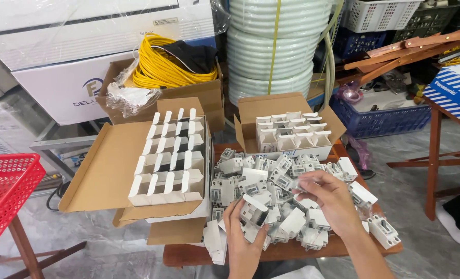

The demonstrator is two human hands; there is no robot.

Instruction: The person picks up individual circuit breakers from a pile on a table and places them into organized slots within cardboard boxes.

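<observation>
Wooden surface [338, 247] heaped with white breakers [271, 178]. Left hand [245, 243] fingers grip one boxed breaker [254, 211], upright at the heap's near edge; right hand [333, 199], just right, pinches clear wrap [298, 187].

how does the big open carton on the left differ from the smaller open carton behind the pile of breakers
The left carton is larger and tipped, its opening facing the camera; the smaller carton stands upright behind the breaker pile. The left one overhangs the table's edge; the smaller sits fully on it. Both hold rows of small white boxes.
</observation>
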